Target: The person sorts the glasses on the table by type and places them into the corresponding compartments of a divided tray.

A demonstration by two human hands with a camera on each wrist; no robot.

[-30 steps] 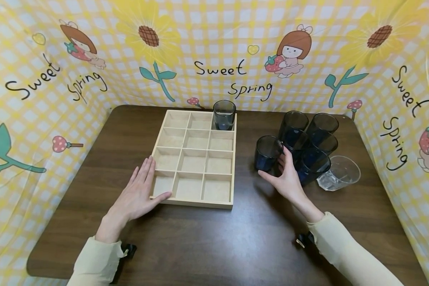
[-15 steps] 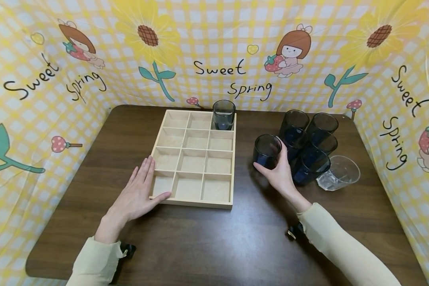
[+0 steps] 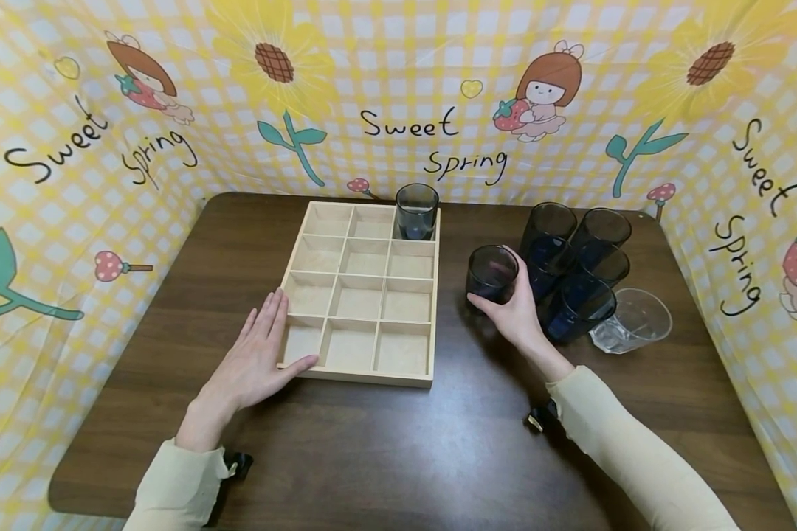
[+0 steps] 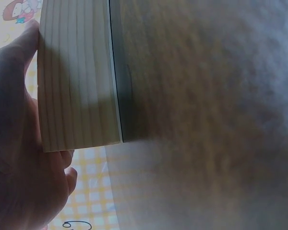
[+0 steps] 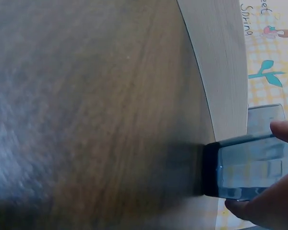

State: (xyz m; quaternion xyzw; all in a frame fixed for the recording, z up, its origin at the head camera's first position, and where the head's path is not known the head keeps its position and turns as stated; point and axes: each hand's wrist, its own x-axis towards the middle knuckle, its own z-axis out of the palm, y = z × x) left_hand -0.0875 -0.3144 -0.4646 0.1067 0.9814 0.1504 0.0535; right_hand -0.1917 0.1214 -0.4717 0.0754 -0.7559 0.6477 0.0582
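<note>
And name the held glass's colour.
The glass is smoky blue-grey, clearest in the right wrist view.

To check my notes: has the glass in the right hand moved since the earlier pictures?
Yes: in the head view, the glass has moved left, closer to the tray.

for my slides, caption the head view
The right hand holds a dark glass between a divided wooden tray and more glasses, while the left hand touches the tray's edge.

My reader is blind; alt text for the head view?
The right hand holds a dark glass between a wooden tray and more glasses. The left hand touches the tray; another glass stands in its far right compartment.
</note>
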